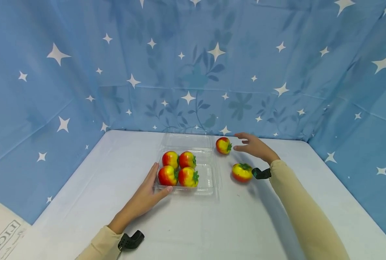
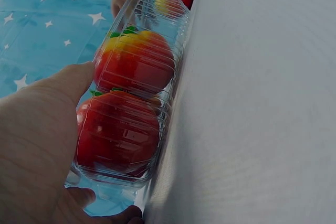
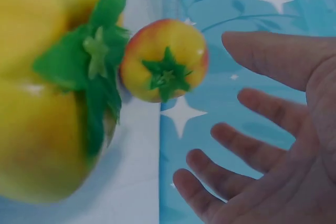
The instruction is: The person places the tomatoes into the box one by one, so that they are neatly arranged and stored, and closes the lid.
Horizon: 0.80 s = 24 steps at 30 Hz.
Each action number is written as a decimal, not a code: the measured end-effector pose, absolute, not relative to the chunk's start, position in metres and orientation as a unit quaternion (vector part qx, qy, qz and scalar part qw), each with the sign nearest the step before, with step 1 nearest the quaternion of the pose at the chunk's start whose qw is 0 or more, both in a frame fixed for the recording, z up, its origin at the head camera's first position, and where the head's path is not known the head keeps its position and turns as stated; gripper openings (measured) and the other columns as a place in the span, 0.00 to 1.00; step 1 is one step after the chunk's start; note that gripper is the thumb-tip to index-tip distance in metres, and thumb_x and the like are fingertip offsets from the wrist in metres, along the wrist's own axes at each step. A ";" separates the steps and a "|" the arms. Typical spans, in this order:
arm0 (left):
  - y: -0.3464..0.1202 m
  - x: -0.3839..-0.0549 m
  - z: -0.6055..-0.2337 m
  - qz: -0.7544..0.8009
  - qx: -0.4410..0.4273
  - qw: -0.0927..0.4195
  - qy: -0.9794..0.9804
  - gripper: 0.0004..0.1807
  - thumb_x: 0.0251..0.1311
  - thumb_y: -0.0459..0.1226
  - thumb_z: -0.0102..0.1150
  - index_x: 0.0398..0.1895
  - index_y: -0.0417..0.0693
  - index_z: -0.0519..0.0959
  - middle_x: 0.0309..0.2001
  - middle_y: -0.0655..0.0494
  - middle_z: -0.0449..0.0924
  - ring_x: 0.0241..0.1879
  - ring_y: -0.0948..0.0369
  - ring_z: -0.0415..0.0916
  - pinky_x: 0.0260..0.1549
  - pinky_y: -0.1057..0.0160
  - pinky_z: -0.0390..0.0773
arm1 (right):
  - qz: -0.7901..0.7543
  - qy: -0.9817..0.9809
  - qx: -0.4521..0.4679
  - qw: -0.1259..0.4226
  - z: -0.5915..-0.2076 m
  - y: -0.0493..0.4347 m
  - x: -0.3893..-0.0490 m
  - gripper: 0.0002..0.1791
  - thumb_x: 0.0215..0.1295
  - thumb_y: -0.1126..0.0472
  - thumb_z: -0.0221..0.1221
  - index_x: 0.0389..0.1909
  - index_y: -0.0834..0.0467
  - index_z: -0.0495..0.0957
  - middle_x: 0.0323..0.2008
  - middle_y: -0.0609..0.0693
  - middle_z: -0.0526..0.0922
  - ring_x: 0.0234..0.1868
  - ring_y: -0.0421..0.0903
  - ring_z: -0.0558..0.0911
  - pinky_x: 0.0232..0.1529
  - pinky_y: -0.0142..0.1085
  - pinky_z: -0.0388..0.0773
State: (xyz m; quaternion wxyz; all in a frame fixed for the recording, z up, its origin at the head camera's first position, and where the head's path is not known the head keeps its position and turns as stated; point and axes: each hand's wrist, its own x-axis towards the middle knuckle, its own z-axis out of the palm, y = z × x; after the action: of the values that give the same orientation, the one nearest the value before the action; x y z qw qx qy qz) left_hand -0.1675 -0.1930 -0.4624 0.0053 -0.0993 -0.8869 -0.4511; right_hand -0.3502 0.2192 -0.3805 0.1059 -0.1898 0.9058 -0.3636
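Observation:
A clear plastic box (image 1: 206,175) holds several red-and-yellow tomato-like fruits (image 1: 188,177) with green leafy tops, grouped in its left part. My left hand (image 1: 146,198) rests at the box's near left corner, thumb along the front side and fingers by the left side. In the left wrist view, the thumb touches the box wall near two of the fruits (image 2: 118,132). My right hand (image 1: 254,147) is just right of a loose fruit (image 1: 223,145) at the back, fingers spread, with a gap between them. Another loose fruit (image 1: 242,172) lies nearer, below that wrist.
The box's clear lid (image 1: 189,141) lies folded back toward the rear edge of the white table (image 1: 193,224). A blue star-patterned curtain (image 1: 193,72) stands behind and at both sides. Printed pale material (image 1: 4,231) shows at the lower left.

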 end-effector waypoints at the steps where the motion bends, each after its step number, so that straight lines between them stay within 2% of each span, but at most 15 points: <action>1: -0.193 -0.167 -0.462 -0.451 -0.100 0.006 -0.887 0.60 0.71 0.58 0.66 0.88 0.42 0.39 0.87 0.43 0.36 0.85 0.43 0.39 0.77 0.39 0.47 | -0.360 0.906 -0.192 0.114 -0.381 0.217 -0.353 0.37 0.78 0.53 0.63 0.81 0.61 0.63 0.80 0.66 0.60 0.78 0.73 0.61 0.73 0.69 0.60; 6: -0.193 -0.167 -0.463 -0.452 -0.100 0.000 -0.886 0.60 0.71 0.59 0.66 0.89 0.43 0.38 0.88 0.45 0.35 0.85 0.45 0.38 0.78 0.41 0.47 | -0.344 0.907 -0.195 0.147 -0.384 0.206 -0.363 0.37 0.77 0.55 0.63 0.81 0.62 0.64 0.80 0.68 0.59 0.77 0.74 0.60 0.74 0.70 0.59; 15: -0.194 -0.168 -0.464 -0.452 -0.100 -0.002 -0.886 0.61 0.71 0.59 0.66 0.89 0.42 0.39 0.88 0.45 0.35 0.85 0.46 0.38 0.78 0.42 0.47 | -0.348 0.903 -0.187 0.170 -0.394 0.191 -0.379 0.43 0.74 0.55 0.66 0.83 0.61 0.59 0.80 0.70 0.58 0.78 0.71 0.57 0.75 0.69 0.55; 24: -0.196 -0.170 -0.465 -0.457 -0.104 -0.004 -0.883 0.60 0.71 0.59 0.65 0.89 0.43 0.38 0.88 0.47 0.35 0.85 0.47 0.38 0.78 0.42 0.46 | -0.327 0.918 -0.176 0.140 -0.394 0.170 -0.384 0.38 0.72 0.65 0.66 0.77 0.65 0.60 0.77 0.69 0.64 0.74 0.68 0.65 0.75 0.64 0.62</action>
State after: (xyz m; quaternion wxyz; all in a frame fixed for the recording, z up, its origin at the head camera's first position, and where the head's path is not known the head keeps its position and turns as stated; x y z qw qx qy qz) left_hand -0.1695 -0.1957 -0.4647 -0.0039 -0.1039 -0.8832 -0.4573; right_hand -0.3840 0.1695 -0.3940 0.1395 -0.1757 0.9179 -0.3272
